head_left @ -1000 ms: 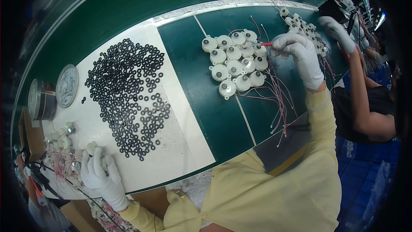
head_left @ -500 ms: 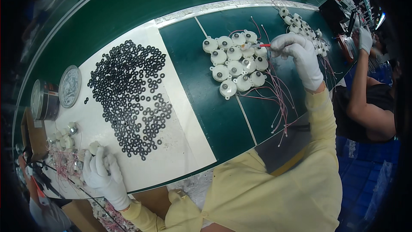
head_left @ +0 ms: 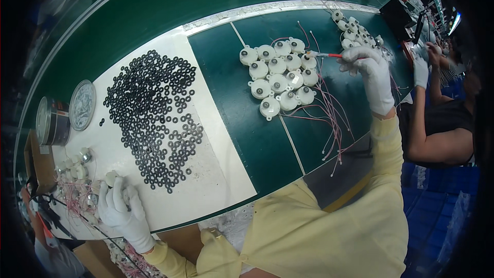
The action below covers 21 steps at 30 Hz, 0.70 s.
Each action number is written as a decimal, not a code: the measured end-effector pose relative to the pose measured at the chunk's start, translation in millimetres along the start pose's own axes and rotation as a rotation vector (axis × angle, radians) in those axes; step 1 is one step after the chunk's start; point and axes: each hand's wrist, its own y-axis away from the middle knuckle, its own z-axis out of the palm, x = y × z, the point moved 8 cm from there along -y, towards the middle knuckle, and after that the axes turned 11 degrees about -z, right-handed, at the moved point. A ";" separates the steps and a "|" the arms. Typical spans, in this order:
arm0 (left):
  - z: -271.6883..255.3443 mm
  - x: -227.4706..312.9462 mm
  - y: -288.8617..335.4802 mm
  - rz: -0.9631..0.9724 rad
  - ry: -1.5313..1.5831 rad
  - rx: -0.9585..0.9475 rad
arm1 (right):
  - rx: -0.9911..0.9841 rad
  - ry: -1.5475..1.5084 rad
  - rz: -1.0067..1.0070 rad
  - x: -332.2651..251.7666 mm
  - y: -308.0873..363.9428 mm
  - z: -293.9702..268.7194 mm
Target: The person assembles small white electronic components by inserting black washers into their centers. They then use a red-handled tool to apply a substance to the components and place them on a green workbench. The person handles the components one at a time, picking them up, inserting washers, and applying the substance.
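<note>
My gloved right hand (head_left: 368, 74) is closed around a thin brush with a red handle (head_left: 334, 55). The brush's pale tip is over the right edge of a cluster of small white round motors (head_left: 278, 66), which stand with their shafts up. Pink and white wires trail from them to the right. At the lower left, my gloved left hand (head_left: 123, 208) has its fingers closed on a white round motor (head_left: 111, 178), seen partly at its fingertips. More motors with tangled wires (head_left: 77, 195) lie beside that hand.
Many black rings (head_left: 154, 108) lie spread over a white sheet (head_left: 226, 162). A tin can (head_left: 52, 121) and a round lid (head_left: 83, 104) stand at the left. A second motor group (head_left: 357, 31) sits at the far right, near a co-worker's gloved hand (head_left: 421, 72).
My right hand has moved a little to the right, drawing the brush tip toward the cluster's right edge. My left hand has stayed nearly still. The co-worker's arm has shifted.
</note>
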 end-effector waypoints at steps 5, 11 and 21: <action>-1.4 3.6 -2.8 0.009 0.031 -0.007 | 0.034 -0.041 0.046 14.7 5.0 3.4; -1.5 3.5 -1.5 0.021 0.016 -0.008 | 0.058 -0.092 0.088 22.2 14.7 2.3; -1.4 4.3 -2.9 0.010 0.021 -0.012 | 0.053 -0.070 0.054 8.9 12.3 -1.7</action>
